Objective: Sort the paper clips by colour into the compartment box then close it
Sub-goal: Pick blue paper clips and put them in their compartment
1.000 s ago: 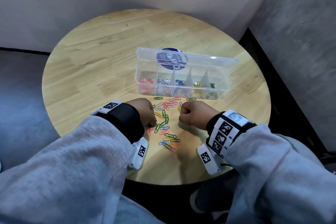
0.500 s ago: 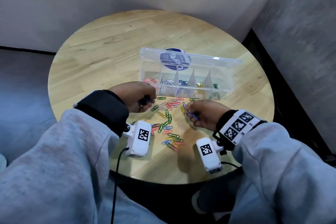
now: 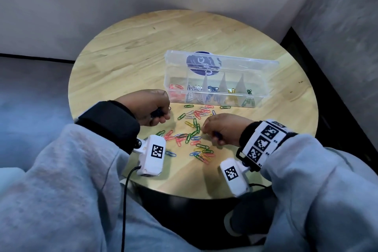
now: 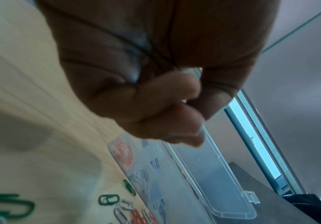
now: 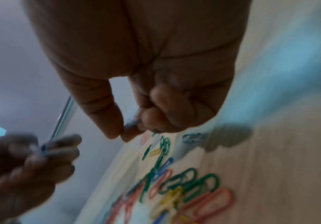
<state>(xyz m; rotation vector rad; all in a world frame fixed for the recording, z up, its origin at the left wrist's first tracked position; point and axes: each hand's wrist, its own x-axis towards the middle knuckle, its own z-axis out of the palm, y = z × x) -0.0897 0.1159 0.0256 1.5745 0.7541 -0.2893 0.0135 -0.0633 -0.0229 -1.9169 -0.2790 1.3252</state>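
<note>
A clear compartment box (image 3: 216,96) stands on the round wooden table (image 3: 143,57) with its lid (image 3: 225,67) up. From left to right it holds red, white, blue, yellow and green clips. Loose coloured paper clips (image 3: 194,135) lie in front of it, between my hands. My left hand (image 3: 160,113) hovers by the box's left end, fingers curled round blue paper clips (image 5: 44,147). My right hand (image 3: 213,134) sits over the pile's right side, thumb and forefinger pinching a blue paper clip (image 5: 132,125). In the left wrist view my left hand (image 4: 190,100) hides what it holds.
The table's near edge (image 3: 184,194) lies just behind my wrists, and grey walls close in behind and to the right. Bare wood (image 3: 126,71) stretches left of and behind the box. Wrist cameras (image 3: 152,155) hang under both forearms.
Both hands were knuckles-down on the pile. My left hand has risen and drawn left towards the box's left end with blue clips. My right hand has lifted slightly, pinching a blue clip.
</note>
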